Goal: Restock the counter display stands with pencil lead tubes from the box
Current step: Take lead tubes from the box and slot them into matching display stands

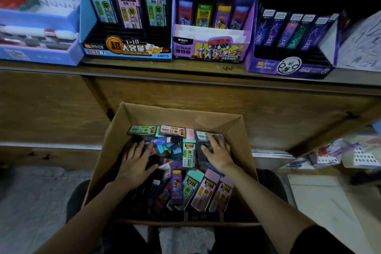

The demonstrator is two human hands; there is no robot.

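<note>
Pencil lead tubes (188, 153) lie in a loose jumble inside the open cardboard box (181, 113): teal, pink, purple and dark ones, some flat, some tilted against each other. The box sits low in front of the wooden counter (144, 66), over the person's dark-clad legs. Head view: left hand (135, 163) rests palm down on the tubes at the box's left side, fingers straight and spread, nothing gripped. Right hand (218, 152) lies on the tubes toward the far right corner, fingers splayed and only slightly bent, touching a dark tube; no pinch is visible. On the counter above, three stands side by side: a blue stand (125, 47) with a blue-, a pink- and a teal-capped tube upright in its back rows; a purple Ultraman stand (210, 49) holding four upright tubes, blue, yellow, purple, blue; a dark purple stand (288, 66) with a row of dark tubes. Further left, a pale blue tray (41, 55), contents blurred.
</note>
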